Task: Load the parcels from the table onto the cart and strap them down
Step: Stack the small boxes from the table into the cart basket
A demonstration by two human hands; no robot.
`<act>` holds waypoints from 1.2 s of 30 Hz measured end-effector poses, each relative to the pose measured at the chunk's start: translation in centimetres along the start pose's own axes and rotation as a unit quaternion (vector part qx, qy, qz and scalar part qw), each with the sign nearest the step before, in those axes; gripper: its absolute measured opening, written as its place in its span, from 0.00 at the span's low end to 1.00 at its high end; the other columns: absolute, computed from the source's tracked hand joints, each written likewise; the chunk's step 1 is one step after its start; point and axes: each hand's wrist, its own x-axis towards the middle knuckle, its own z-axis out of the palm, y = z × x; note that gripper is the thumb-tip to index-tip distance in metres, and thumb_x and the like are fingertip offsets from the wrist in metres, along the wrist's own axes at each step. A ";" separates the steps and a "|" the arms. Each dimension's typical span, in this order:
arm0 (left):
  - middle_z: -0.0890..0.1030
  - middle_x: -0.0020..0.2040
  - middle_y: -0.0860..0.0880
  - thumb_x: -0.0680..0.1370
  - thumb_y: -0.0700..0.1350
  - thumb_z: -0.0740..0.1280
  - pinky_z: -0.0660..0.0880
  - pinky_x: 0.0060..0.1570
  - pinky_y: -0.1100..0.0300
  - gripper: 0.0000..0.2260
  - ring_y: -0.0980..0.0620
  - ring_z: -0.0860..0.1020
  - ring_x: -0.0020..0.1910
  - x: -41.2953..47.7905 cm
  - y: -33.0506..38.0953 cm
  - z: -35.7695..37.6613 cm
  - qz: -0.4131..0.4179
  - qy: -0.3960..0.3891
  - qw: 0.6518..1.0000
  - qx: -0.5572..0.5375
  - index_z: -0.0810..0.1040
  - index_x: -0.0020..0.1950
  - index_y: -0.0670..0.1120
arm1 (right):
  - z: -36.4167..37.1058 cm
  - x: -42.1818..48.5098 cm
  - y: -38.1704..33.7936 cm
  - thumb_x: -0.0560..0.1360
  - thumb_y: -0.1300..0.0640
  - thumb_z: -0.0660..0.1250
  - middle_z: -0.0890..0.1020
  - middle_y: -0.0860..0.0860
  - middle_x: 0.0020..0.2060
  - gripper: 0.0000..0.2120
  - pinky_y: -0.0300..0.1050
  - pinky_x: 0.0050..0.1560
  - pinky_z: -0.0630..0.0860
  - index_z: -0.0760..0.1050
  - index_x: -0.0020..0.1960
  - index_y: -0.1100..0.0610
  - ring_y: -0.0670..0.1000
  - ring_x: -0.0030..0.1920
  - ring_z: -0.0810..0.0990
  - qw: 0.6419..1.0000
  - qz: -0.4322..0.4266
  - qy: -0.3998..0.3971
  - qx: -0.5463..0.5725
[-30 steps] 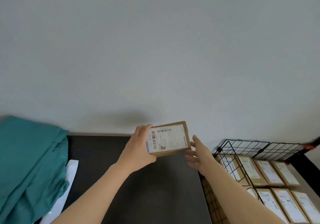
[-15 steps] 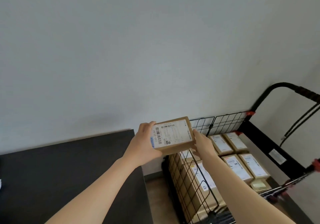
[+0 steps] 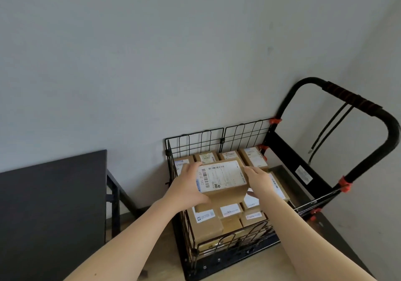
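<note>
Parcel [image 3: 221, 177] now over cart [image 3: 217, 135] | left hand [image 3: 188, 188] grips | right fingers [image 3: 251, 170] touch side

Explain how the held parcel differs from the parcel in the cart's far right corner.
The held parcel is in midair between the left hand and right hand; the corner parcel rests in the cart, untouched. The held parcel's label covers most of its top; the corner parcel's covers less. Both are brown with white labels.
</note>
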 end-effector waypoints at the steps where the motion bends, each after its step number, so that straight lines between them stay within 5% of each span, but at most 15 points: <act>1: 0.61 0.66 0.53 0.63 0.49 0.77 0.72 0.56 0.60 0.47 0.55 0.69 0.59 0.6 0.4 0.6 0.000 -0.014 1.000 0.009 0.54 0.75 0.52 | -0.5 0.8 0.4 0.80 0.51 0.57 0.77 0.51 0.46 0.14 0.52 0.58 0.77 0.73 0.62 0.54 0.52 0.50 0.75 1.000 0.012 -0.006 -0.004; 3: 0.62 0.64 0.53 0.63 0.50 0.78 0.73 0.57 0.56 0.46 0.52 0.70 0.61 2.1 1.0 1.7 -0.001 -0.043 0.999 0.023 0.54 0.74 0.53 | -1.3 2.2 0.9 0.80 0.50 0.57 0.76 0.52 0.43 0.14 0.54 0.59 0.76 0.73 0.60 0.56 0.53 0.49 0.75 0.999 0.035 -0.017 -0.016; 13: 0.59 0.70 0.50 0.65 0.49 0.78 0.66 0.63 0.59 0.48 0.52 0.64 0.66 10.7 0.5 9.7 -0.037 -0.195 0.979 -0.039 0.51 0.76 0.50 | -4.5 9.1 3.5 0.80 0.52 0.57 0.74 0.53 0.63 0.24 0.43 0.50 0.71 0.60 0.75 0.55 0.52 0.53 0.72 0.973 0.131 -0.043 -0.185; 23: 0.62 0.68 0.50 0.63 0.48 0.77 0.64 0.66 0.57 0.48 0.51 0.65 0.67 12.9 -2.6 15.5 -0.136 -0.254 0.955 -0.070 0.53 0.75 0.50 | -3.0 15.4 8.7 0.76 0.54 0.61 0.75 0.51 0.49 0.26 0.41 0.38 0.75 0.62 0.72 0.57 0.51 0.45 0.76 0.928 0.173 -0.152 -0.294; 30: 0.64 0.59 0.53 0.61 0.49 0.77 0.74 0.51 0.62 0.50 0.55 0.71 0.54 14.0 -2.1 17.3 -0.184 -0.302 0.933 -0.074 0.50 0.75 0.55 | -2.6 19.1 9.8 0.76 0.46 0.60 0.72 0.51 0.50 0.28 0.45 0.35 0.80 0.59 0.72 0.55 0.54 0.49 0.75 0.900 0.223 -0.199 -0.318; 36: 0.67 0.60 0.54 0.62 0.47 0.78 0.74 0.55 0.59 0.48 0.54 0.71 0.56 14.5 -1.8 17.5 -0.228 -0.341 0.909 -0.074 0.53 0.74 0.54 | -3.8 20.5 9.5 0.77 0.47 0.61 0.71 0.53 0.54 0.18 0.42 0.36 0.82 0.66 0.61 0.57 0.53 0.41 0.78 0.861 0.260 -0.278 -0.338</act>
